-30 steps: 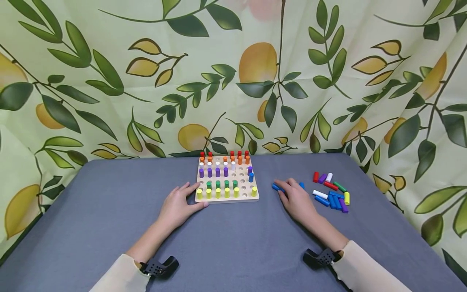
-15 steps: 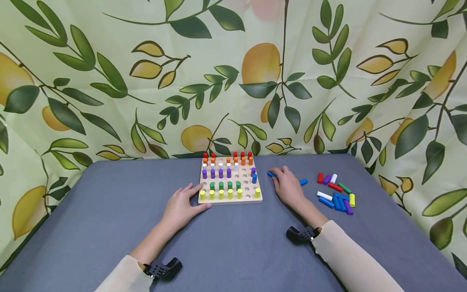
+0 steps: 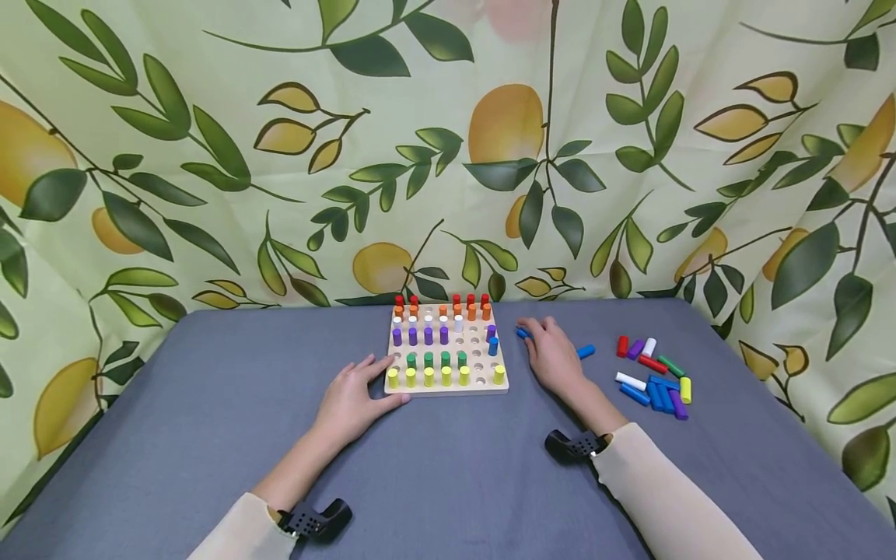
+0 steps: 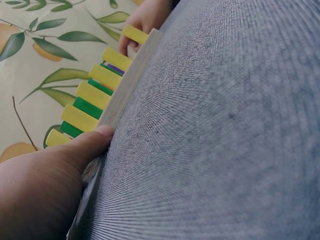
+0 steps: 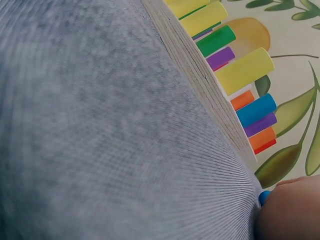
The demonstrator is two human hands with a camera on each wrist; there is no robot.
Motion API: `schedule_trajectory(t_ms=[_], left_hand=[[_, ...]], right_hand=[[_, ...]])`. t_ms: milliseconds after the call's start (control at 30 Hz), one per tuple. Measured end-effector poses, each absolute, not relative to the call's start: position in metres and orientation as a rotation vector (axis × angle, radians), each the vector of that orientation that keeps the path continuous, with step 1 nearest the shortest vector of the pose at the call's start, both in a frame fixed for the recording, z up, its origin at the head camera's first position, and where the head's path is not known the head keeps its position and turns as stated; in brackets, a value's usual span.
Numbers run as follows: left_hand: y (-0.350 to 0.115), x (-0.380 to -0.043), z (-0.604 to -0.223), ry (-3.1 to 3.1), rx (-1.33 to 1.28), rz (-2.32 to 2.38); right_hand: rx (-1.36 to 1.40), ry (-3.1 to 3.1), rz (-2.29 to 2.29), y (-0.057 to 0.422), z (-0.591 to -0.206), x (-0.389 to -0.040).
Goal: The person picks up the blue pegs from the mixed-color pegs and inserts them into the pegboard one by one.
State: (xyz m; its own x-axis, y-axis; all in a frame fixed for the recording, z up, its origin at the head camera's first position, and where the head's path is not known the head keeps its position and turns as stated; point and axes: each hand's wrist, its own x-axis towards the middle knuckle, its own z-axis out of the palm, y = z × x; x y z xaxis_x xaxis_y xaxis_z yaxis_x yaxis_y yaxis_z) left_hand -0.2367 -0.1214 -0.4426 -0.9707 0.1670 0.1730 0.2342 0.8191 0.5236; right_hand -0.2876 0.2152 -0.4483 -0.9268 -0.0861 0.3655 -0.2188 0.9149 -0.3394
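Peg (image 3: 522, 333) of blue colour, pinched by the right hand (image 3: 554, 358), has come nearer to the pegboard (image 3: 465, 392) on the surface (image 3: 455, 482), so placing seems closer; the left hand (image 3: 352, 398), relaxed, touches the pegboard's corner.

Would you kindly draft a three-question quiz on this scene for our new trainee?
1. True or false: the left hand touches the board.
2. Which colour peg does the right hand touch: (a) red, (b) blue, (c) green?
3. Fill in: in the head view, the pegs in the bottom row are all ____.

Key: 1 true; 2 (b); 3 yellow.
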Motion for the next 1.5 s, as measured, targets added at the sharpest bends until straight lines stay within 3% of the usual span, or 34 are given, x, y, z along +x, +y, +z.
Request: schedule_trajectory(t_ms=[1000,1500], left_hand=[[-0.122,-0.236,-0.442,-2.874,-0.334,-0.867],[-0.122,-0.236,-0.442,-2.879,-0.319,-0.854]], right_hand=[[0.21,-2.399,1.217,0.209,-0.44,-0.284],[0.389,-2.254,1.326,0.188,-0.423,-0.276]])
